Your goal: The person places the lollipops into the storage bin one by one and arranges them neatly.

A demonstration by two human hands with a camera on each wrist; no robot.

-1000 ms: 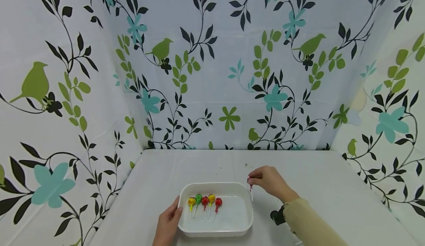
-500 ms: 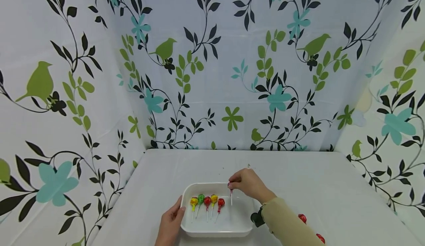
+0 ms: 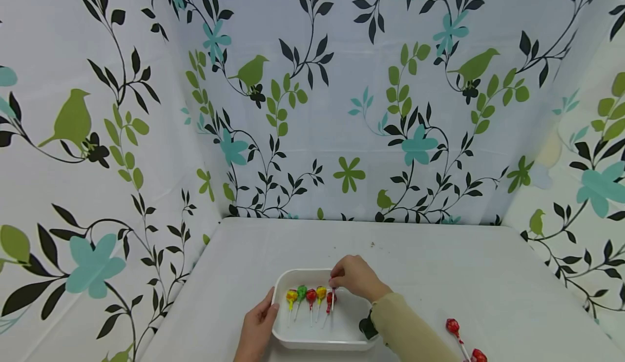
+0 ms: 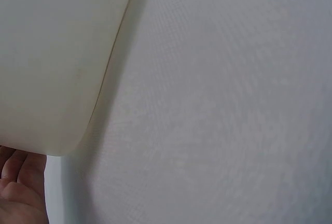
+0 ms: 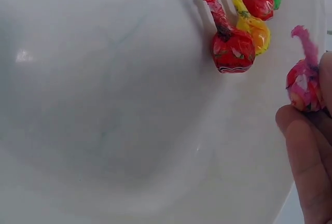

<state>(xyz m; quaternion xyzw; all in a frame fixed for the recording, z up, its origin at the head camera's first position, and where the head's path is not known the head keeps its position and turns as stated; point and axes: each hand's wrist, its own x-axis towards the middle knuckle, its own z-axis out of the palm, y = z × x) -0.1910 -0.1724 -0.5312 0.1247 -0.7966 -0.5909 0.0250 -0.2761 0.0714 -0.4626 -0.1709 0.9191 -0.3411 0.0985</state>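
Observation:
My left hand (image 3: pixel 256 321) grips the left side of a white tray (image 3: pixel 351 316), thumb at the rim; its fingers show beside the tray wall in the left wrist view. Over the tray, my right hand (image 3: pixel 358 278) pinches a lollipop in a pink-red wrapper (image 5: pixel 303 86) by its head, stick pointing down. Below it lies a red lollipop (image 5: pixel 233 50), the right end of a row. Leftward in that row come a yellow lollipop (image 3: pixel 320 292), another red one (image 3: pixel 311 296), a green one (image 3: pixel 301 291) and a yellow one (image 3: pixel 291 296), heads toward the far side.
Two red-wrapped lollipops, one farther back (image 3: pixel 452 326) and one nearer (image 3: pixel 479 355), lie on the white table (image 3: pixel 439 264) to the right. A black device (image 3: pixel 368 328) sits at the right wrist. Patterned curtains (image 3: pixel 303 107) enclose the table behind and at both sides.
My right hand has carried its lollipop leftward, from the tray's right edge to above the row's right end. My left hand stays on the tray. The table lollipops have come into view.

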